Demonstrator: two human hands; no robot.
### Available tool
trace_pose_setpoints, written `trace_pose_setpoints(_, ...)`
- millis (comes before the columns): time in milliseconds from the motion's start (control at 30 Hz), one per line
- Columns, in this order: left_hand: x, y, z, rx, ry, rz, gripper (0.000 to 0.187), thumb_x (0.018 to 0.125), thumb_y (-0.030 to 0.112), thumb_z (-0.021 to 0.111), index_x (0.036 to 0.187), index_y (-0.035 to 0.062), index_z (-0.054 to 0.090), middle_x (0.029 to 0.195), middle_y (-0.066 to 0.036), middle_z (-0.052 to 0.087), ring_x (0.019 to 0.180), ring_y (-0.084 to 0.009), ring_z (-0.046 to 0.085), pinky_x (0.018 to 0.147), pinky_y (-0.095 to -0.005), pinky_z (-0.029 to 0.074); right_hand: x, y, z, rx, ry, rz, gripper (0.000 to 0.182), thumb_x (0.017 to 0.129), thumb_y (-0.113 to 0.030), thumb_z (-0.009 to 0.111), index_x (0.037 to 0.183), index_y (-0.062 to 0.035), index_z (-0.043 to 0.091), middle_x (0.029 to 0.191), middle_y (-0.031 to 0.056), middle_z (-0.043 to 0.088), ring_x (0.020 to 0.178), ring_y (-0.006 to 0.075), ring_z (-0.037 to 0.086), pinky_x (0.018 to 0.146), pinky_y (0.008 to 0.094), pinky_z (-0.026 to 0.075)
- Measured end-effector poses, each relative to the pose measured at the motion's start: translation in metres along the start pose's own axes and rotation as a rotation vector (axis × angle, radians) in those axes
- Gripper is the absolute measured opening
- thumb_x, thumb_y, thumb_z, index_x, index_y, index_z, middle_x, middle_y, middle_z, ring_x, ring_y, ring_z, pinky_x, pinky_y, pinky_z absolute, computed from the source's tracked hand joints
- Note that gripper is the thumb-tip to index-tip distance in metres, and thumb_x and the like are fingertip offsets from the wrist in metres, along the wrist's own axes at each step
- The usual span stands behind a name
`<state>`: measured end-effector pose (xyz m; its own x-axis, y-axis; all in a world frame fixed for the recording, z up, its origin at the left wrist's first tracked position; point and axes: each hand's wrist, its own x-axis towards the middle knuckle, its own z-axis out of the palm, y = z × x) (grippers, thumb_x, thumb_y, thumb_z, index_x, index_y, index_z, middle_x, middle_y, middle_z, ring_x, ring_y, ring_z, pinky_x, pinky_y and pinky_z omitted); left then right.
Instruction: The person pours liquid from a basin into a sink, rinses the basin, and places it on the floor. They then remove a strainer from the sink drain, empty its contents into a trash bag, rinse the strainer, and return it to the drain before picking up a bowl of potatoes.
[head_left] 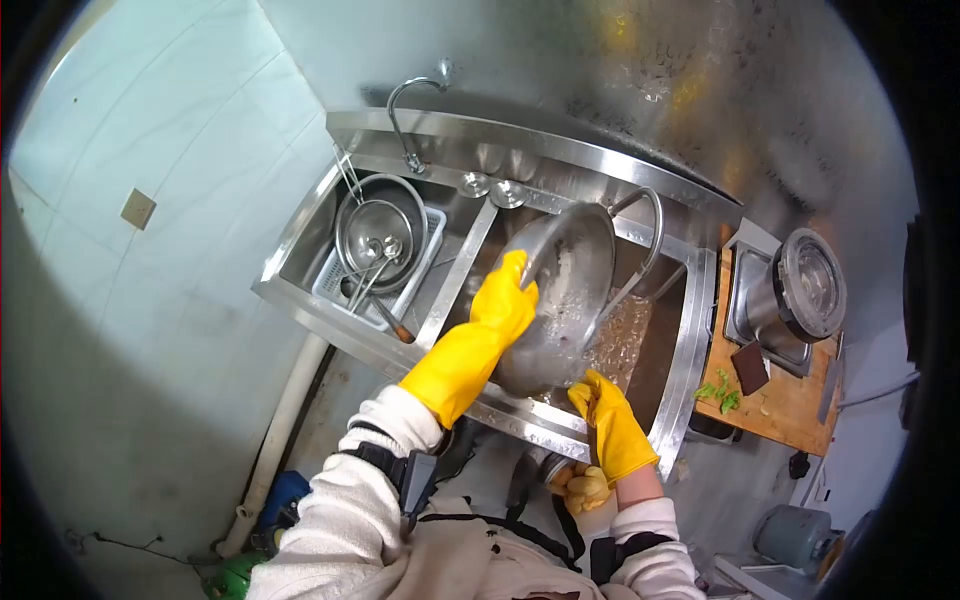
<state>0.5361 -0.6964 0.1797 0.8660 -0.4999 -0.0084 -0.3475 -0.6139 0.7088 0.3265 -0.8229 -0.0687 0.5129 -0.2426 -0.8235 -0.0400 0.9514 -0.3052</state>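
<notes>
A large round metal bowl (563,290) is tilted on its side over the right sink basin (672,345), its wet surface facing right. My left hand (500,305), in a yellow rubber glove, grips the bowl's upper left rim. My right hand (608,420), gloved the same way, has its fingers curled at the bowl's lower right edge, where the contact is partly hidden. From the curved tap (655,225), water runs down beside the bowl. Rippling water (622,340) shows in the basin beneath.
In the left basin, a white plastic basket (433,235) holds a metal bowl, a strainer (378,228) and ladles. Another tap (397,110) stands behind it. At right, a wooden board (780,420) carries a lidded steel pot (790,290), green leaves (722,390) and a knife (829,390).
</notes>
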Motion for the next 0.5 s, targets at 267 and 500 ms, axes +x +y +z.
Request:
trace_pose_setpoints(267,0.006,-0.076,0.023,-0.112,0.174,0.595,0.018,0.078,0.008,0.059,0.096,0.0056,0.058,0.083,-0.019,0.061,0.078,-0.0414,0.059,0.069,-0.0430,0.048,0.009,-0.073,0.066,0.457,-0.004,-0.186,0.034,0.098,-0.025,0.038,0.111,0.0013,0.054,0.116,0.0226,0.058,0.106,0.0354,0.059,0.089,0.0502,0.051)
trace_pose_setpoints(500,0.035,-0.101,0.023,-0.150,0.289,0.237,0.014,0.080,0.008,0.055,0.094,0.0064,0.058,0.077,-0.017,0.061,0.070,-0.0395,0.060,0.061,-0.0413,0.047,0.050,-0.098,0.094,0.770,-0.049,-0.254,0.036,0.095,-0.017,0.038,0.123,0.0008,0.052,0.123,0.0206,0.055,0.108,0.0405,0.057,0.088,0.0482,0.052)
